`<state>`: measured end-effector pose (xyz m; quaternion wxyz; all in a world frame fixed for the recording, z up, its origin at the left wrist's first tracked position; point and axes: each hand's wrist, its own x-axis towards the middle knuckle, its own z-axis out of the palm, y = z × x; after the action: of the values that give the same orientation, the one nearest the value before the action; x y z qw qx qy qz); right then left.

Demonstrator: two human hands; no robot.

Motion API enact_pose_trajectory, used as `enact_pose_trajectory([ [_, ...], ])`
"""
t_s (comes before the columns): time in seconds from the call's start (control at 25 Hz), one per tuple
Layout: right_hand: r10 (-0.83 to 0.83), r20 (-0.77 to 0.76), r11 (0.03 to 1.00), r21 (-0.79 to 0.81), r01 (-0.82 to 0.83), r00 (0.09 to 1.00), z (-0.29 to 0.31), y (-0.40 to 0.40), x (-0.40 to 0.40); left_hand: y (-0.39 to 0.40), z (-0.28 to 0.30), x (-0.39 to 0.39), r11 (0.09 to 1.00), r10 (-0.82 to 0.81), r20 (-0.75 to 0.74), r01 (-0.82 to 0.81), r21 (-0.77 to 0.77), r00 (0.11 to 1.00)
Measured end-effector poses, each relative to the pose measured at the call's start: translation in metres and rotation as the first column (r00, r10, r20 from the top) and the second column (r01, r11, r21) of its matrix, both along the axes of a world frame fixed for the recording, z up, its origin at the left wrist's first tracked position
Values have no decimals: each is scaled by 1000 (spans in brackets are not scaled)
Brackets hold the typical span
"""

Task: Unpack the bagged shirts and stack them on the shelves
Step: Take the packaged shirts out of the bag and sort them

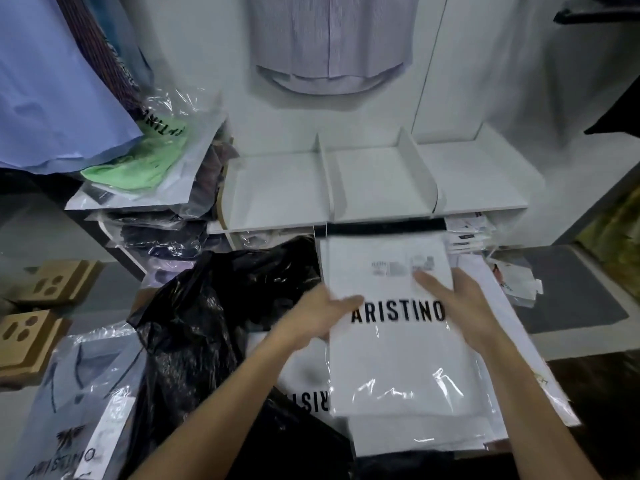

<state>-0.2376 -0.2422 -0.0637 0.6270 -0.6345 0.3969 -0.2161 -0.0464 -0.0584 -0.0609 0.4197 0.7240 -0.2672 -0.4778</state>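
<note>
both hands (391, 308) grasp a bagged white shirt (391, 362) below white divided shelves (377, 181) on a white wall (485, 81).

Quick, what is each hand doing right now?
Left hand: grips the left edge of the white bagged shirt.
Right hand: holds the same bag's right edge, fingers lying on top.
</note>
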Motion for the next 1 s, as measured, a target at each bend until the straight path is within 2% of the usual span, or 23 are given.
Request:
enact_pose_trajectory([
  [0.12, -10, -248, 998, 55, 24, 969, -36, 10, -17, 8, -28, -14, 964, -82, 9, 77, 255, 997],
  [0.2, -86, -427, 996, -33, 80, 900, -49, 16, -21, 10, -41, -23, 922, -162, 64, 128, 367, 985],
  [0.28, -164, -518, 984, -139, 107, 840, -55, 24, -25, 10, -49, -30, 885, -256, 155, 167, 435, 954],
  [0.44, -295, -560, 939, -318, 127, 774, -63, 32, -25, 15, -52, -32, 846, -366, 299, 181, 502, 881],
  [0.48, -348, -540, 905, -406, 125, 766, -66, 33, -25, 17, -51, -26, 848, -374, 326, 178, 499, 868],
  [0.56, -407, -406, 816, -564, 126, 818, -65, 38, -20, 20, -52, -6, 873, -338, 422, 112, 475, 841],
  [0.64, -334, -259, 791, -600, 120, 907, -57, 48, -8, 22, -59, 21, 859, -379, 508, 91, 503, 774],
  [0.72, -205, -194, 833, -549, 67, 959, -49, 63, 10, 22, -65, 41, 770, -537, 447, 199, 606, 716],
  [0.76, -141, -184, 849, -528, 23, 973, -43, 72, 19, 23, -68, 46, 721, -586, 374, 251, 646, 719],
  [0.88, 9, -218, 857, -501, -120, 976, -41, 89, 38, 22, -76, 49, 658, -648, 308, 307, 688, 697],
  [1.0, 125, -401, 805, -494, -329, 907, -47, 94, 44, 19, -85, 47, 674, -639, 321, 308, 671, 700],
])
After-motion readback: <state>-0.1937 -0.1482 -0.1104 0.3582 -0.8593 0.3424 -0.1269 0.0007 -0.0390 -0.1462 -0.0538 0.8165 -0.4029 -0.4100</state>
